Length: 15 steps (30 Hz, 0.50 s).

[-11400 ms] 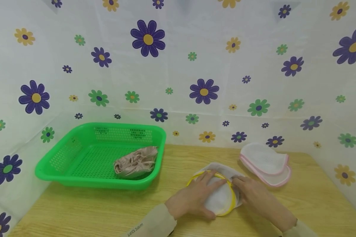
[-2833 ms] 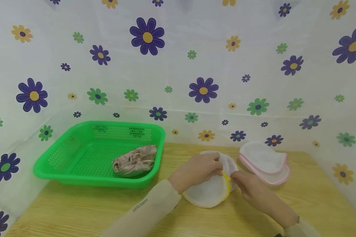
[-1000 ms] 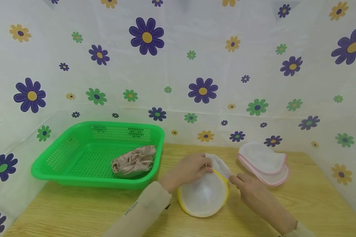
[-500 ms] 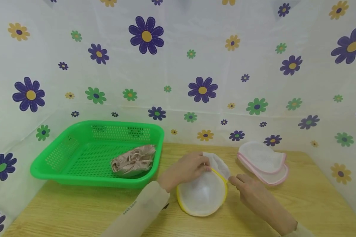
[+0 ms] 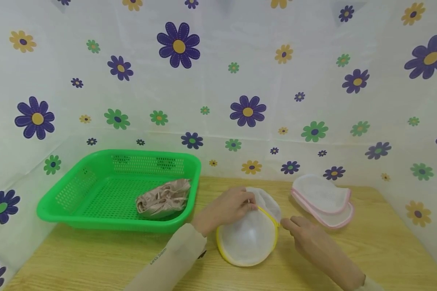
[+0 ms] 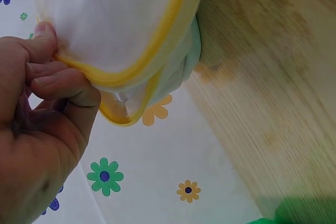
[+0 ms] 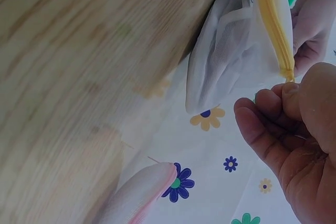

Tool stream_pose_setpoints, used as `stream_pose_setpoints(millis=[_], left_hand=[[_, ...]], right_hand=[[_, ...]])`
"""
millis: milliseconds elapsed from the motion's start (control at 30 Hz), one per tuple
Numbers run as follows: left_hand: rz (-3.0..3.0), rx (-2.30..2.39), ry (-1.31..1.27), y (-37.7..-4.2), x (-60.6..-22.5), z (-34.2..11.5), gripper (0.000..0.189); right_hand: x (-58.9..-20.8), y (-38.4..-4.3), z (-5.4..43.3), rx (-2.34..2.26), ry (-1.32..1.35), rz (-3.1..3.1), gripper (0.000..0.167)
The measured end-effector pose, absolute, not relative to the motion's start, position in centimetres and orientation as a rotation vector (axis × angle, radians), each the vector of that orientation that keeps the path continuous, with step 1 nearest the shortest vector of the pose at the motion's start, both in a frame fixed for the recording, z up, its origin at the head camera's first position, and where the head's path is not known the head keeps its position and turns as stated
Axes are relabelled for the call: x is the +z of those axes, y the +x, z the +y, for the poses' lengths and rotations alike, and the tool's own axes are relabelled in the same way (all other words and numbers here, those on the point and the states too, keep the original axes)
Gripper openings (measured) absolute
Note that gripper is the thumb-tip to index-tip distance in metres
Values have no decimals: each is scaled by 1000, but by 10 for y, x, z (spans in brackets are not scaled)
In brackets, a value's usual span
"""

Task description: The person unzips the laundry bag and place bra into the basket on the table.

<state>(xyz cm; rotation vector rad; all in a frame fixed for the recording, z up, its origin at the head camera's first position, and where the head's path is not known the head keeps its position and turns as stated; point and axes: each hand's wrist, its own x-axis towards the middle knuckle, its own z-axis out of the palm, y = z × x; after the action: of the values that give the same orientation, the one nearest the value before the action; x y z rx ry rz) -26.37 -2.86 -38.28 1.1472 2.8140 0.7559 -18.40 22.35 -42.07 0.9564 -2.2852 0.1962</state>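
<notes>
A round white mesh laundry bag (image 5: 248,240) with a yellow zipper edge stands over the table in front of me. My left hand (image 5: 234,208) pinches its upper edge; in the left wrist view, thumb and fingers close on the yellow trim (image 6: 113,78). On the bag's other side, my right hand (image 5: 307,236) pinches the small zipper pull, its fingertips right at the end of the yellow zipper (image 7: 276,22) in the right wrist view. Soft white mesh bulges behind the zipper. The left fingers partly hide the top edge.
A green perforated basket (image 5: 76,220) stands at the left, holding a rolled beige satiny cloth (image 5: 164,199). At the back right of the wooden table (image 5: 378,242) lie white mesh pieces with pink trim (image 5: 324,200). A flower-printed sheet (image 5: 218,89) hangs behind.
The left hand, spread over the bag at first, now pinches its upper edge. The bag has tipped up to face me and shifted slightly left. Over the last second both hands barely move.
</notes>
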Motion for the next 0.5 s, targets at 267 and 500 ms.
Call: stream_pose_setpoints(millis=[267,500], left_hand=[[2833,743,1112,-263,-382,-29,18],[2952,604,1198,-242,-377,-24,27]], right_hand=[[-419,-184,222,198,965,-2289,47],[-416,-185,220,345,902,-2488,20]])
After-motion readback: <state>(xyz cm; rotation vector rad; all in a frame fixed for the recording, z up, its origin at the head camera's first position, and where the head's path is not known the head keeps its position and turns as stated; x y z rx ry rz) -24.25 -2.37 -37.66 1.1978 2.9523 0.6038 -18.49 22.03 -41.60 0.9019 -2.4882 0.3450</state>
